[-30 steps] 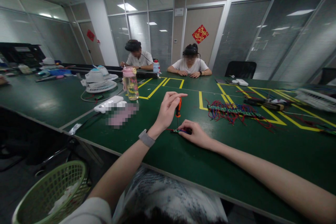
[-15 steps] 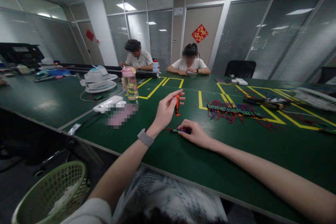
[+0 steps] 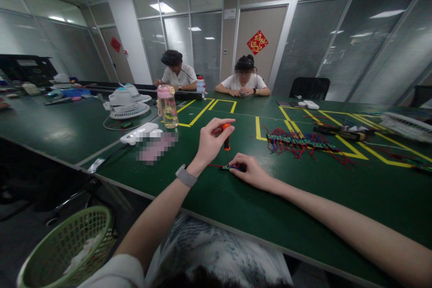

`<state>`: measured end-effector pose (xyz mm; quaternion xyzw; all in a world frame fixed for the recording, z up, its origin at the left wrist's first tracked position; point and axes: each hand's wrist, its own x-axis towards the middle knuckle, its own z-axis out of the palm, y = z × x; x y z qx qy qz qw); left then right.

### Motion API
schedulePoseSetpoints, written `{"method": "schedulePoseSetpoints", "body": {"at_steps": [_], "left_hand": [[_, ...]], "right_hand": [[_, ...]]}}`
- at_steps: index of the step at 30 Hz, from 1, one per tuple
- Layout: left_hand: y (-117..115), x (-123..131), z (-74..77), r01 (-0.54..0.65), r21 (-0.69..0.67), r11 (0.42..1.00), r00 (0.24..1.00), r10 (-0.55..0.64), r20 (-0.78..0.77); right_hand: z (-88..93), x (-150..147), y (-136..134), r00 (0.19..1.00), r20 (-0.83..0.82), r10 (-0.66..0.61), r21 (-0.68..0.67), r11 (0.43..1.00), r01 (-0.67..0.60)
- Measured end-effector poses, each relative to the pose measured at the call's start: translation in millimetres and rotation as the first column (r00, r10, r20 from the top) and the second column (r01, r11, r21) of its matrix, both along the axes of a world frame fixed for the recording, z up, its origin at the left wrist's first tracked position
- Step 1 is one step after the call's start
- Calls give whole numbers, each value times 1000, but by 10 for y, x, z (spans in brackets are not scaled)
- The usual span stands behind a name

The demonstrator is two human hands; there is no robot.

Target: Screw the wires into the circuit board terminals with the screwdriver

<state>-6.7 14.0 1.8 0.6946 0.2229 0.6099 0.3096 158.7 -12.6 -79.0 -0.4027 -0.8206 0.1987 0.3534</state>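
My left hand (image 3: 213, 138) grips the handle of an orange and black screwdriver (image 3: 227, 144) between thumb and fingers. The screwdriver stands nearly upright, its thin shaft pointing down at a small green circuit board (image 3: 224, 168) on the table. Whether the tip sits in a screw is too small to see. My right hand (image 3: 251, 171) is closed at the board's right end, thumb and fingers pinching it and its dark wires. A red wire (image 3: 214, 165) runs out from the board's left side.
On the green table (image 3: 303, 198), a row of wired circuit boards (image 3: 300, 140) lies to the right. Left are a pink-lidded bottle (image 3: 167, 108), a white power strip (image 3: 140, 134) and small fans (image 3: 126, 105). A green basket (image 3: 67, 245) stands below; two people sit opposite.
My left fingers have curled in around the top of the screwdriver handle, where before they were stretched out beside it. My right hand and the board have stayed put.
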Motion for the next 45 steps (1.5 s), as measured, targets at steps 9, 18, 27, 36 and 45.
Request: {"method": "schedulePoseSetpoints", "body": {"at_steps": [9, 18, 27, 36, 45], "left_hand": [[19, 18, -14, 225, -91, 970, 974, -220, 58], [38, 8, -22, 130, -24, 991, 991, -130, 14], [21, 3, -20, -8, 63, 998, 1000, 9, -14], [12, 15, -17, -46, 33, 998, 999, 46, -11], [28, 41, -39, 16, -14, 1000, 998, -15, 54]], "right_hand": [[3, -2, -1, 1000, -2, -3, -3, 1000, 3], [5, -4, -4, 1000, -2, 4, 1, 1000, -4], [-10, -7, 8, 1000, 9, -5, 7, 1000, 5], [-1, -4, 4, 1000, 12, 0, -4, 1000, 0], [-17, -3, 11, 1000, 5, -3, -5, 1000, 4]]}}
